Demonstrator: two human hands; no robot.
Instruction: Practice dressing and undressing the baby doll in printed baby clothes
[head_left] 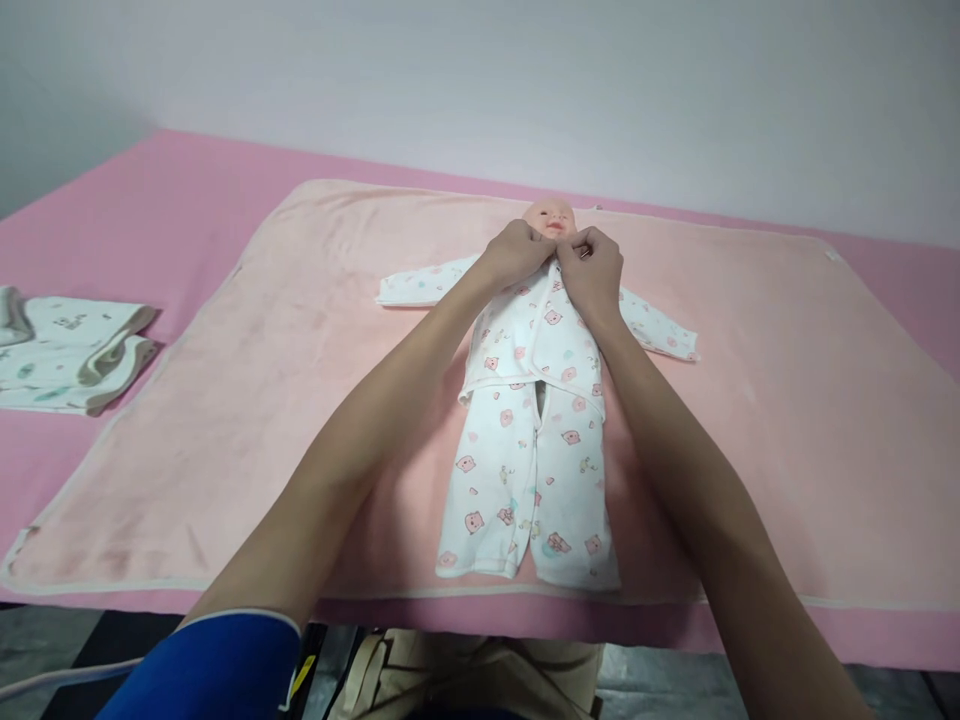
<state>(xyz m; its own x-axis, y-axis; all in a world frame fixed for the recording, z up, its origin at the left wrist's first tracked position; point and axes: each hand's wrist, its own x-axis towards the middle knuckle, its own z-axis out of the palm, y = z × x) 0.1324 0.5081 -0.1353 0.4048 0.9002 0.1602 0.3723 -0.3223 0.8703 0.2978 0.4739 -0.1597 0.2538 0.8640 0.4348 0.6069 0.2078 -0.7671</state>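
A baby doll [551,212] lies on its back, dressed in a white printed baby top [517,335] and matching baby trousers [491,480]. At the neck of the top, just below the doll's chin, my left hand [520,250] pinches the collar from the left. My right hand [592,268] pinches the same collar from the right, with the fingertips of both hands almost touching. The exact bit of cloth between the fingers is hidden. Both sleeves of the top spread out sideways, and the trouser legs point toward me.
Under the doll is a peach blanket [300,320] with a pale edge, spread over a pink-covered table [202,180]. Folded printed cloth [75,350] lies at the far left. A pale wall [480,90] rises behind the table.
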